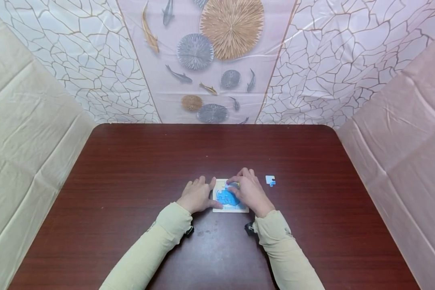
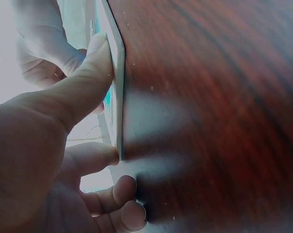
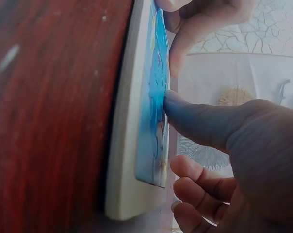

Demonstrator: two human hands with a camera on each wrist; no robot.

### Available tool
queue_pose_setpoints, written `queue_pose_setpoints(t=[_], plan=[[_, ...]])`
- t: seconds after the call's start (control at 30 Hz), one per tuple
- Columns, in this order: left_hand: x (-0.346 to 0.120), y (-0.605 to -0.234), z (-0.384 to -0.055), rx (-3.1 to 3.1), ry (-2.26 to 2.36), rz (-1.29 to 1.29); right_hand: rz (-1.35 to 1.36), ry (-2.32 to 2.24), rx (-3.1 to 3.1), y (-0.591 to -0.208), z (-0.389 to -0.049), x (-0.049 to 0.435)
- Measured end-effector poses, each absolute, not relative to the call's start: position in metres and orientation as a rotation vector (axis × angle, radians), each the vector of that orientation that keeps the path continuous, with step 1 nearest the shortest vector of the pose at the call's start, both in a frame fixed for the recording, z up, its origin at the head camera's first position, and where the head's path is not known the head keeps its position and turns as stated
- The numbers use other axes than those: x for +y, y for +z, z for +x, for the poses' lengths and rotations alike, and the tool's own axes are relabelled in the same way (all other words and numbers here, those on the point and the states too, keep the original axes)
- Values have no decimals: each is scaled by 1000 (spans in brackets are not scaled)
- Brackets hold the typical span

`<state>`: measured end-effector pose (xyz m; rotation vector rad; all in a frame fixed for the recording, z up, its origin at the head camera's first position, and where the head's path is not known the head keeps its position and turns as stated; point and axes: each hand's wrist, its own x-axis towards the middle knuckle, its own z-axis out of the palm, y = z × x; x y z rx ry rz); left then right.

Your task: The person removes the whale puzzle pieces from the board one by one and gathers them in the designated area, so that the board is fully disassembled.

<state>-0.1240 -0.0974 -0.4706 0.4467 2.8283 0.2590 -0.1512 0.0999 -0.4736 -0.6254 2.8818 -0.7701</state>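
Note:
A small square jigsaw puzzle (image 1: 224, 197) with a pale frame and a blue picture lies on the table in the head view. My left hand (image 1: 197, 196) holds the frame at its left side, thumb (image 2: 95, 58) over the near edge and forefinger by the far corner. Over the upper right of the picture, my right hand (image 1: 251, 191) pinches a puzzle piece (image 1: 238, 184), mostly covered by the fingers. The right thumb (image 3: 178, 109) touches the picture's surface in the right wrist view, with other fingers curled beside the frame.
One loose white and blue puzzle piece (image 1: 270, 180) lies to the right of my right hand. The dark red-brown table (image 1: 148, 161) ends at a patterned cloth backdrop (image 1: 210, 80), with pale cloth walls (image 1: 402, 121) on both sides.

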Motion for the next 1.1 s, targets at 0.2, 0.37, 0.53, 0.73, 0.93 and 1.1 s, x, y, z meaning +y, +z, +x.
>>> queue_pose_setpoints(t=[0.2,0.37,0.53,0.73,0.93,1.1], plan=[[-97,-471,-124,2822,252,445,-614,-749,2878,-473,-154,98],[-97,-471,-124,2821,252,445,-586,-746,2875,-473,-155,97],[-97,-472,-124,2823,267,451,-558,-739,2876,-473,-155,95],[-98,-472,-123,2825,273,453,-560,-708,2868,-475,-153,93],[-99,-471,-124,2833,264,459,-591,-687,2885,-474,-152,92],[-99,-472,-124,2831,266,459,-649,-651,2900,-472,-153,93]])
